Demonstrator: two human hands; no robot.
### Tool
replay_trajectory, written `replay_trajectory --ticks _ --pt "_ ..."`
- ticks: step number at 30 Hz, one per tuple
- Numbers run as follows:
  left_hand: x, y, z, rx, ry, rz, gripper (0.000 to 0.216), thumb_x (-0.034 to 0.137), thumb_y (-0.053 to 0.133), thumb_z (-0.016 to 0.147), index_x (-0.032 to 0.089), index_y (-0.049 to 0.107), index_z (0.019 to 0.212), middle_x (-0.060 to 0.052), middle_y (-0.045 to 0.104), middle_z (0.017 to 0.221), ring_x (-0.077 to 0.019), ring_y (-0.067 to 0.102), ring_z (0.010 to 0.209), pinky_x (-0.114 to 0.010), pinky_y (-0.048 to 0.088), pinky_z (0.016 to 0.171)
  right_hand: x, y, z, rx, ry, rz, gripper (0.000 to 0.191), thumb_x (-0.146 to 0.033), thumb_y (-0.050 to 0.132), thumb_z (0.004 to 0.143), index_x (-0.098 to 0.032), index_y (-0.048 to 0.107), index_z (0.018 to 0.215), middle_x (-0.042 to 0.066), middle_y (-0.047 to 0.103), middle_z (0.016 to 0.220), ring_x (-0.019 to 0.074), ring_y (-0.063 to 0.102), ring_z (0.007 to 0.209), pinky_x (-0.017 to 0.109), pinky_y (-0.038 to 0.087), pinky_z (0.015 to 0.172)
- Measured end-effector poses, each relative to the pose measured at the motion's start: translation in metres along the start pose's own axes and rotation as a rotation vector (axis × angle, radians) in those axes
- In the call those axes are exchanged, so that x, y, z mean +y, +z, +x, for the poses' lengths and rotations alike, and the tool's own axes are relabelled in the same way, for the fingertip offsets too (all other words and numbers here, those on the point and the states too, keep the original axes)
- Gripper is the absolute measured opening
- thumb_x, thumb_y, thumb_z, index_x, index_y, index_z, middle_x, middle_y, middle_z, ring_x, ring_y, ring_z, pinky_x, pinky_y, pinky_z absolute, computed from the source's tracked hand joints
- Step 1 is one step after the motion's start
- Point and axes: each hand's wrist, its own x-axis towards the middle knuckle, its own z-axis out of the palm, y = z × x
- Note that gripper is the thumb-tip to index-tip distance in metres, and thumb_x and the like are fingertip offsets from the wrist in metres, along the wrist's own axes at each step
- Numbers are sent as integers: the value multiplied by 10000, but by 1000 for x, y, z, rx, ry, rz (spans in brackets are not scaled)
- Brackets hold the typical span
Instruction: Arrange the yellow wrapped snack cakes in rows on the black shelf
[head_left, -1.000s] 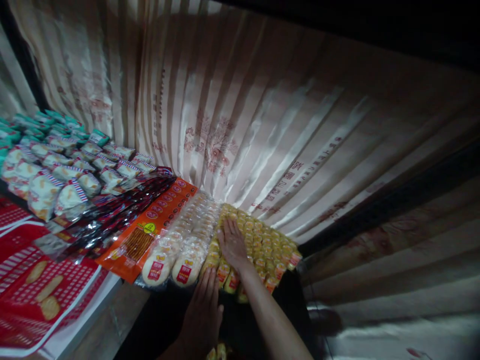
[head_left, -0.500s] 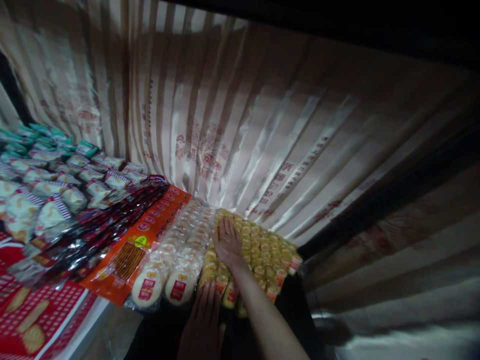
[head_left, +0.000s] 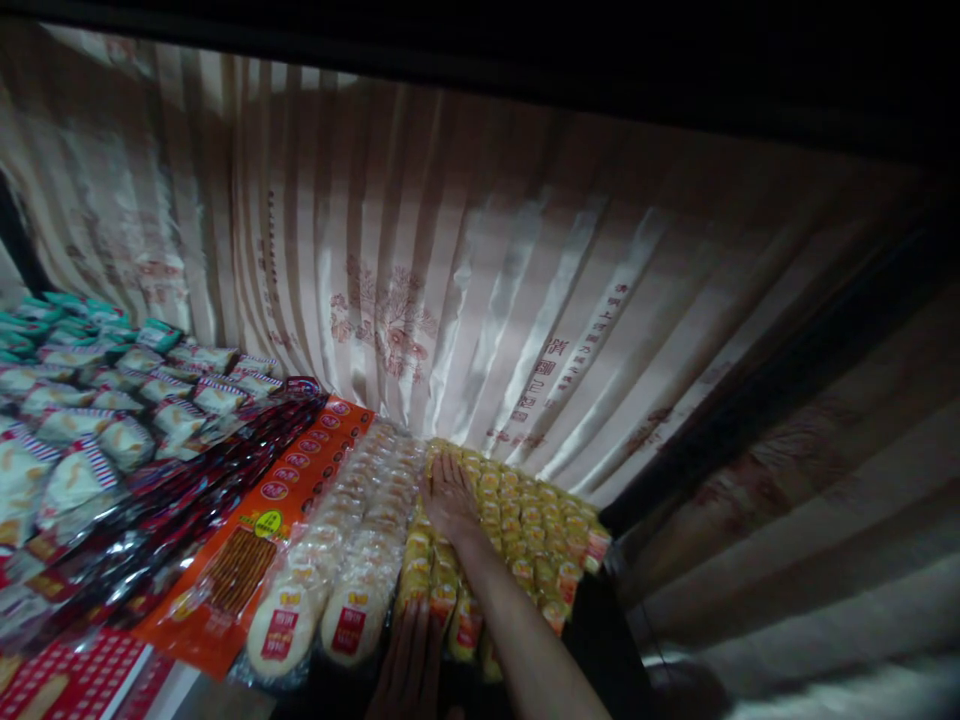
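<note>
Rows of small yellow-wrapped snack packs (head_left: pixel 517 500) lie close together at the centre. My right hand (head_left: pixel 452 500) rests flat on the far left part of them, fingers stretched out and pointing away. At the near edge, my left hand (head_left: pixel 411 655) lies in shadow with its fingers straight, touching the front of the leftmost yellow packs. Directly left of my hands are two rows of round white rice crackers (head_left: pixel 349 625) in clear wrap with red labels. My right forearm hides some of the yellow packs.
An orange snack bag (head_left: pixel 247 560) lies left of the crackers, then dark red shiny packs (head_left: pixel 180 500), white striped packets (head_left: pixel 124 440) and green packets (head_left: pixel 67 315). A red checked box (head_left: pixel 82 675) is at the lower left. Pleated printed curtains (head_left: pixel 480 270) hang behind.
The view has tilted, so the goods appear a little lower. Both hands keep nearly the same places on the yellow packs.
</note>
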Motion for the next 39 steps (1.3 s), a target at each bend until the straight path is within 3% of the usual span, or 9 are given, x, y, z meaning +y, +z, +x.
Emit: replay_trajectory --ticks 5,9,13,17,22,26,30,34,39 --pt "4 1 -1 -39 -24 -16 771 472 458 834 98 200 1456 -116 547 1300 -255 269 1365 -384 336 1083 3 4 5 -14 -8 -1 642 -431 165 941 -14 229 1425 145 190 1508 218 127 1410 354 51 1151" --pt "4 8 -3 37 -14 39 666 440 406 880 113 263 1442 -90 553 1295 -242 286 1357 -393 294 1120 7 0 11 47 -12 -2 627 -434 162 941 -58 212 1439 112 146 1524 215 79 1416 369 48 1151" --pt "3 17 -6 79 -25 117 553 340 386 902 148 333 1418 -57 594 1250 -220 299 1351 -388 227 1151 12 3 20 -12 2 -2 634 -439 155 940 -51 208 1438 118 141 1522 215 55 1417 381 42 1148" --pt "2 18 -10 36 -13 22 609 427 337 907 119 298 1431 -99 574 1273 -240 284 1359 -396 200 1153 14 8 26 -49 8 27 635 -442 148 941 -54 199 1441 119 156 1520 221 69 1417 387 55 1143" --pt "0 1 -2 -20 12 -34 695 385 421 853 82 228 1448 -141 540 1300 -276 305 1347 -393 331 1062 13 -5 24 22 -3 84 605 -431 187 945 -81 243 1436 110 154 1525 216 73 1418 402 68 1142" --pt "2 -28 13 -79 7 -10 668 301 469 813 55 304 1412 -159 479 1356 -291 363 1310 -373 421 957 20 -9 -22 439 -10 230 528 -369 279 934 -74 417 1350 145 361 1450 227 241 1376 407 216 1116" --pt "5 -50 22 -152 -16 -19 594 262 480 821 77 367 1374 -142 424 1404 -277 352 1318 -368 411 975 35 21 -111 717 -119 360 342 -325 375 926 -174 609 1124 102 639 1108 200 548 1085 369 432 960" --pt "4 -55 20 -182 1 -8 577 290 484 838 73 374 1361 -157 355 1445 -288 309 1341 -383 367 1021 49 67 -189 704 -158 343 288 -263 381 933 -247 647 1044 43 679 964 154 626 913 280 507 834" --pt "6 -51 18 -154 21 2 525 241 442 830 83 415 1330 -159 401 1416 -293 304 1342 -399 376 1014 54 96 -211 626 -145 250 351 -231 380 915 -235 585 1200 55 646 1135 172 601 1056 292 517 886"
